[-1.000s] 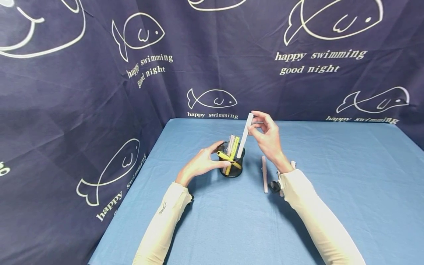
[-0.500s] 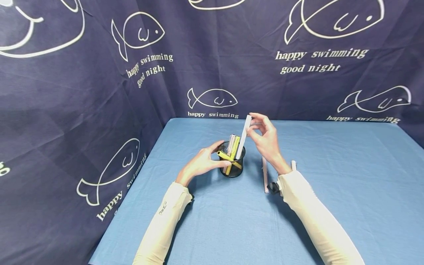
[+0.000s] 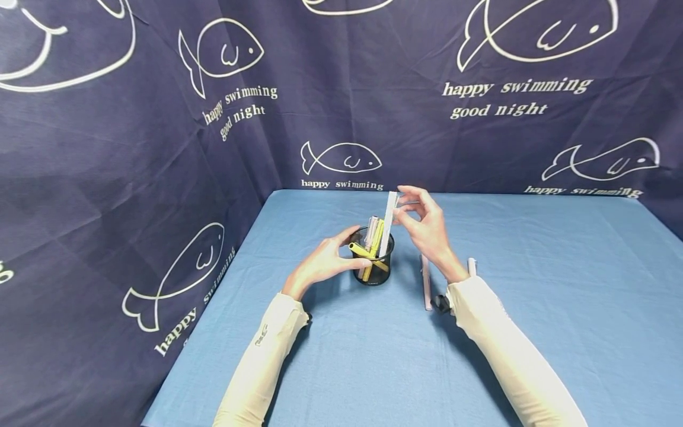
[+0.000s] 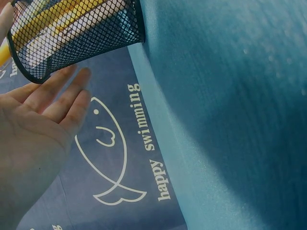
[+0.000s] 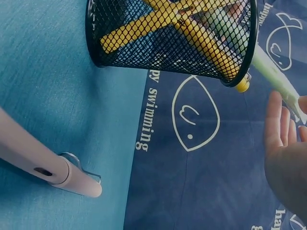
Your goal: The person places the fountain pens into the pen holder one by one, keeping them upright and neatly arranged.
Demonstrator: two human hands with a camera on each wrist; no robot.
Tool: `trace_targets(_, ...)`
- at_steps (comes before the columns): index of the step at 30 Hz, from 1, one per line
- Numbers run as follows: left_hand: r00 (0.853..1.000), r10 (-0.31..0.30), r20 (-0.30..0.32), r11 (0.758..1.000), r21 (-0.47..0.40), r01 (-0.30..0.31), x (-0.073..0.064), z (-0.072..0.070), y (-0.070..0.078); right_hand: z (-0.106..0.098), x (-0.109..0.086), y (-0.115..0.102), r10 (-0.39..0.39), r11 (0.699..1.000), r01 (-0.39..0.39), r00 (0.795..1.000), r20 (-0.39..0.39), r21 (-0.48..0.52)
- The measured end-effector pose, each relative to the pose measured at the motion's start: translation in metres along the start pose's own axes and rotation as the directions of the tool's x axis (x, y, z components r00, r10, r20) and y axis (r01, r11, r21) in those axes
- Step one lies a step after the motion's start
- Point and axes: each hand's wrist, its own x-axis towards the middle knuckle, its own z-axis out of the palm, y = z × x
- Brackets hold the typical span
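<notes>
The left hand [image 3: 324, 261] holds a black mesh pen cup [image 3: 376, 277], thumb across its near side and fingers at the far side. Inside lean yellow pens [image 3: 358, 250] and pale pens [image 3: 372, 228]. A white pen [image 3: 388, 224] stands in the cup's right side, its lower end within the rim and its top high above. The right hand [image 3: 424, 228] pinches this pen near the top between thumb and fingertips. In the right wrist view, the pen [image 5: 276, 74] slants out of the cup towards the hand [image 5: 290, 158].
A pale pink pen [image 3: 425, 284] lies on the blue tablecloth [image 3: 341, 356] right of the cup. Another pale pen [image 3: 472, 267] lies farther right, partly hidden by the right sleeve [image 3: 496, 332]. A dark blue fish-print curtain [image 3: 416, 136] hangs behind and at left.
The right hand has moved slightly left and down, lowering the white pen's end into the cup and tilting it more upright. The left hand and the cup have stayed in place.
</notes>
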Motion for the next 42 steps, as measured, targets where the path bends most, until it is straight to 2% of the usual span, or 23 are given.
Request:
trace_targets(7,1.0,-0.007,0.001,1.0,0.006,0.007,0.0,0.0,0.0,-0.005,-0.001,-0.001,0.017,0.999,-0.017,1.0,-0.005,0.043)
trace_targets(17,1.0,-0.012,-0.007,1.0,0.025,0.012,-0.001,0.001,0.0,-0.027,-0.007,-0.002,0.037,0.999,-0.037,0.999,-0.006,0.007)
trace_targets(27,1.0,-0.015,-0.016,1.0,0.006,0.015,-0.001,0.002,0.0,-0.051,-0.015,-0.002,0.059,0.998,-0.058,0.998,-0.036,0.026)
trace_targets(42,1.0,-0.008,-0.016,1.0,0.007,0.008,-0.001,0.002,0.0,-0.071,-0.022,-0.002,0.079,0.997,-0.078,0.996,-0.047,0.015)
